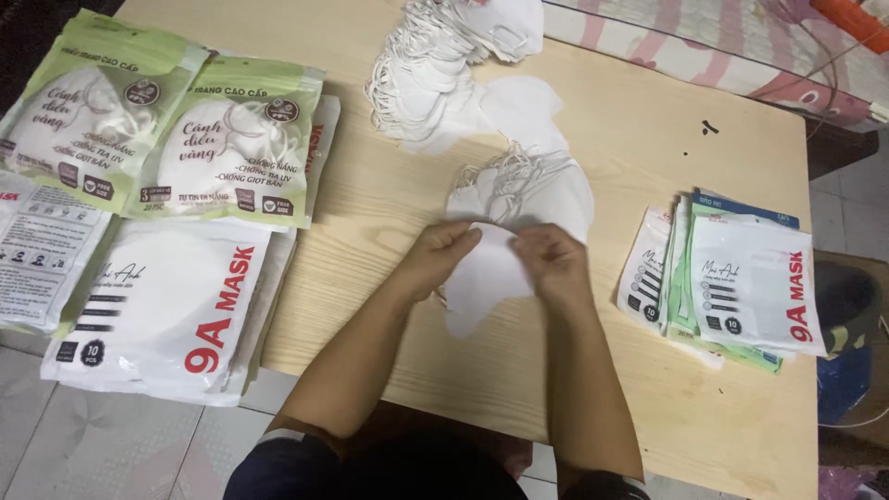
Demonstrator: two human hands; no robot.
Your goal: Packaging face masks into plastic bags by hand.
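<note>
A white face mask (pixel 486 273) is held flat over the middle of the wooden table (pixel 648 139), pinched at its upper edge by the left hand (pixel 443 252) and the right hand (pixel 552 261); both grips are closed on it. The step in hand is judged to be folding or straightening one mask drawn from the loose mask pile (pixel 444 74) behind. An empty pouch from the pouch stack (pixel 741 278) would be required next, at the right.

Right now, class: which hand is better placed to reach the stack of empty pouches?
Probably the right hand: the empty pouches lie on its side of the table, while the left hand would have to cross over the white mask.
</note>
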